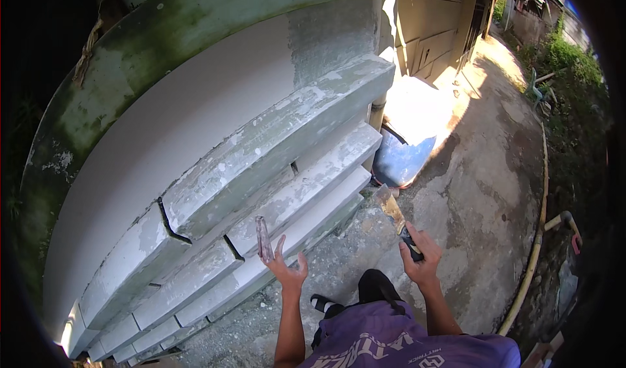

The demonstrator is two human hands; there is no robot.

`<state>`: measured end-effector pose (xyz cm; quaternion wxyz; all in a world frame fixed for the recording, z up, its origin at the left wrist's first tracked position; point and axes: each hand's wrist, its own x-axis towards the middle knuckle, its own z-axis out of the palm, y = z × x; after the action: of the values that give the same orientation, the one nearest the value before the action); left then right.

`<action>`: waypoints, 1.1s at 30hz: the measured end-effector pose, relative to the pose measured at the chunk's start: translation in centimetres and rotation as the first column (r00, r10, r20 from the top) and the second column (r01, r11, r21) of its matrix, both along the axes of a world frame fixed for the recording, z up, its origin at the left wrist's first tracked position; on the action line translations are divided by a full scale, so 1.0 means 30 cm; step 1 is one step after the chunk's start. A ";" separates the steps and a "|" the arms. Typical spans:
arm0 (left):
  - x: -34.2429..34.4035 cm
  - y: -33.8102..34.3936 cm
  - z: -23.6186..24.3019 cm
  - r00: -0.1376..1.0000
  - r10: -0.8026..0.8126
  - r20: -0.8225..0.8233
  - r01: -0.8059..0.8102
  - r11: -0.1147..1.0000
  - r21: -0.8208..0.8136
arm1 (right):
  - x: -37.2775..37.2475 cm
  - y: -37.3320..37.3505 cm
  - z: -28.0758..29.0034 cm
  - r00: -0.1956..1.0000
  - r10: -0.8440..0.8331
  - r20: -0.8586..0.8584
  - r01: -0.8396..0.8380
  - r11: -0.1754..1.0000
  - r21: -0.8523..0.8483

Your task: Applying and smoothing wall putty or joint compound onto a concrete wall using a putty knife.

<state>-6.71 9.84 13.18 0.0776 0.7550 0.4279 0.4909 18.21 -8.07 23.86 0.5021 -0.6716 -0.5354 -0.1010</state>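
A putty knife with a dark handle and a brown-stained blade is gripped in my right hand, over the concrete path, its blade pointing up and away. My left hand is raised before the stepped ledges, index finger and thumb spread apart. Against its left-side fingers stands a narrow, flat, pinkish-grey strip, apparently held at its lower end; its exact kind is not clear. Beyond the strip lie the curved concrete ledges, with patchy white and grey coating. Dark bent rods stick out of them.
A blue-and-white container stands past the ledges' right end. The concrete path runs away to the upper right, edged by a yellowish pipe and plants. A mossy curved slab overhangs the white wall.
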 end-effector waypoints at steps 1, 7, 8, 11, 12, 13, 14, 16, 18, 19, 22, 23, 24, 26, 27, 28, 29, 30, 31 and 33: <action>0.012 -0.032 0.032 1.000 -0.020 0.002 0.020 1.000 0.019 | 0.008 -0.011 0.003 1.000 0.010 0.004 -0.010 1.000 -0.006; 0.053 -0.058 0.180 0.998 0.055 -0.012 -0.049 0.951 0.304 | 0.115 -0.067 0.016 0.987 0.128 -0.095 -0.128 0.992 0.005; 0.084 -0.040 0.268 0.997 0.070 0.015 -0.070 0.908 0.413 | 0.144 -0.083 0.021 0.988 0.141 -0.071 -0.141 0.990 0.000; 0.215 0.001 0.525 0.947 0.301 -0.108 -0.240 0.893 0.381 | 0.258 -0.152 0.000 0.980 0.201 -0.001 -0.201 0.979 -0.031; 0.278 0.036 0.598 0.936 0.328 -0.126 -0.267 0.898 0.349 | 0.301 -0.192 -0.008 0.980 0.198 0.000 -0.198 0.979 -0.057; 0.358 0.083 0.637 0.900 0.409 -0.149 -0.334 0.869 0.366 | 0.354 -0.240 -0.020 0.975 0.223 0.020 -0.221 0.973 -0.061; 0.420 0.123 0.679 0.851 0.492 -0.181 -0.399 0.831 0.387 | 0.392 -0.291 -0.038 0.984 0.176 -0.016 -0.177 0.980 -0.092; 0.523 0.231 0.714 0.801 0.544 -0.251 -0.451 0.823 0.345 | 0.464 -0.407 -0.065 0.986 0.157 -0.051 -0.163 0.978 -0.134; 0.613 0.334 0.715 0.806 0.526 -0.273 -0.460 0.846 0.271 | 0.537 -0.519 -0.083 0.991 0.091 -0.098 -0.107 0.979 -0.171; 0.670 0.352 0.727 0.800 0.535 -0.272 -0.471 0.841 0.267 | 0.574 -0.575 -0.100 0.990 0.103 -0.096 -0.118 0.977 -0.175; 0.844 0.364 0.775 0.807 0.512 -0.294 -0.503 0.857 0.112 | 0.671 -0.721 -0.152 0.995 -0.031 -0.090 0.010 0.975 -0.223; 0.896 0.357 0.801 0.783 0.472 -0.406 -0.512 0.859 0.011 | 0.693 -0.762 -0.161 0.992 -0.087 -0.095 0.063 0.970 -0.233; 0.950 0.352 0.823 0.755 0.415 -0.508 -0.525 0.847 -0.088 | 0.709 -0.797 -0.171 0.985 -0.145 -0.098 0.118 0.963 -0.242; 1.063 0.389 0.792 0.771 0.434 -0.465 -0.503 0.864 -0.029 | 0.739 -0.848 -0.190 0.982 -0.163 -0.092 0.139 0.965 -0.223; 1.127 0.398 0.765 0.792 0.442 -0.422 -0.475 0.879 0.028 | 0.753 -0.866 -0.193 0.979 -0.188 -0.083 0.168 0.964 -0.208; 1.207 0.379 0.746 0.867 0.319 -0.382 -0.331 0.943 0.036 | 0.759 -0.877 -0.190 0.975 -0.207 -0.086 0.188 0.964 -0.186; 1.276 0.352 0.724 0.919 0.189 -0.345 -0.183 0.982 0.050 | 0.763 -0.889 -0.187 0.975 -0.202 -0.087 0.183 0.965 -0.188; 1.335 0.331 0.684 0.940 0.121 -0.319 -0.063 0.980 0.188 | 0.764 -0.896 -0.183 0.971 -0.221 -0.089 0.202 0.962 -0.186; 1.379 0.308 0.633 0.952 0.051 -0.303 0.053 0.944 0.325 | 0.764 -0.898 -0.177 0.967 -0.237 -0.093 0.217 0.959 -0.184; 1.437 0.210 0.500 0.922 -0.131 -0.365 0.271 0.890 0.366 | 0.757 -0.902 -0.163 0.963 -0.243 -0.118 0.215 0.955 -0.206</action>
<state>36.40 16.13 28.17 -0.1040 0.8664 0.2409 0.4248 40.93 -35.13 18.97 0.4570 -0.7798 -0.4237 -0.0586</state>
